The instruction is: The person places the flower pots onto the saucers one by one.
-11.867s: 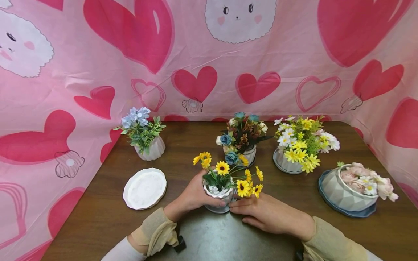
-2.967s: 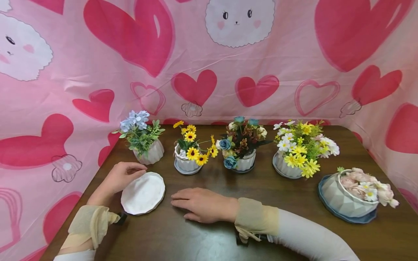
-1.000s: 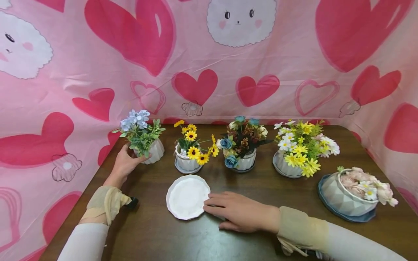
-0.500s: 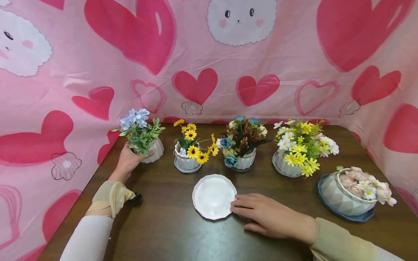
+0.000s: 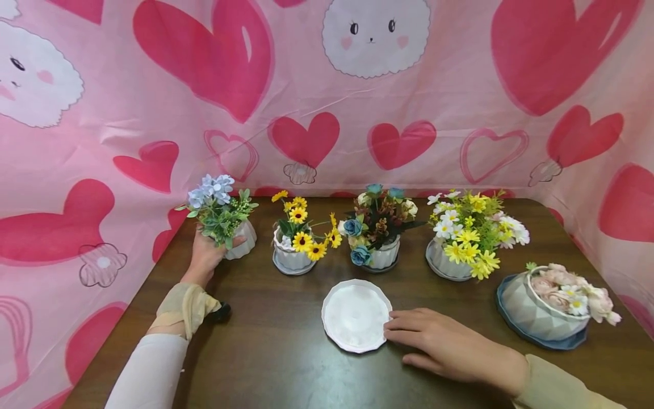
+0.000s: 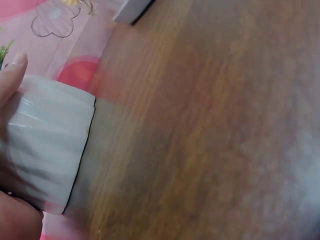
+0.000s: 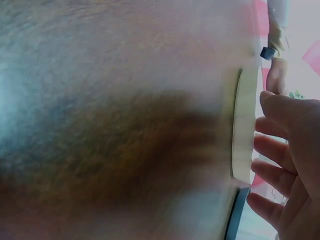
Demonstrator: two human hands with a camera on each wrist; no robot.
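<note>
At the table's left back stands a white ribbed flowerpot point(image 5: 246, 241) with pale blue flowers point(image 5: 210, 190) and green leaves. My left hand point(image 5: 205, 255) grips this pot from its near left side, the leaves covering part of the fingers. In the left wrist view a thumb and another finger hold the pot's wall point(image 6: 47, 145) from two sides. A white scalloped saucer point(image 5: 356, 316) lies flat at mid-table with nothing on it. Fingertips of my right hand point(image 5: 452, 345) touch its right edge, fingers extended and relaxed. The right wrist view has the saucer's rim point(image 7: 244, 125) beside those fingertips.
Along the back stand a pot of yellow flowers point(image 5: 292, 253), a pot of blue roses point(image 5: 384, 254) and a pot of yellow and white daisies point(image 5: 449, 260), each on a saucer. A faceted pot point(image 5: 544, 307) with pink flowers sits on a blue saucer at right.
The saucer has slid from the left to mid-table with my right hand. My left hand has gone from beside the saucer to the blue-flower pot. Earlier, the yellow-flower pot moved to the back row.
</note>
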